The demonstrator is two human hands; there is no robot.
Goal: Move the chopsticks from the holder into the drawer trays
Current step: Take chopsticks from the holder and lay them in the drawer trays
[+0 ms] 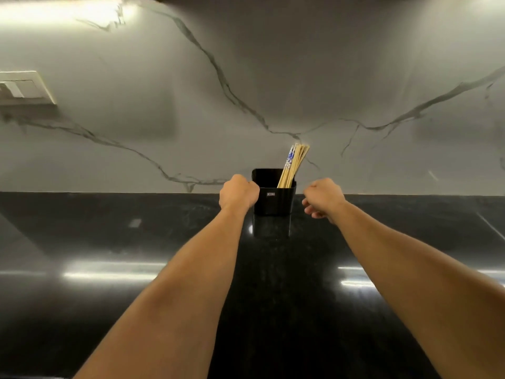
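Observation:
A black holder (276,201) stands on the dark countertop against the marble wall. Several wooden chopsticks (293,166), some with blue-patterned tops, lean to the right inside it. My left hand (238,193) is curled at the holder's left rim, touching or gripping its edge; the fingers are hidden behind the hand. My right hand (322,197) hovers just right of the holder with fingers loosely curled, holding nothing. No drawer or tray is in view.
The glossy black countertop (136,255) stretches wide on both sides and toward me. A grey-veined marble backsplash (246,91) rises behind it. A white switch plate (23,88) sits on the wall at far left.

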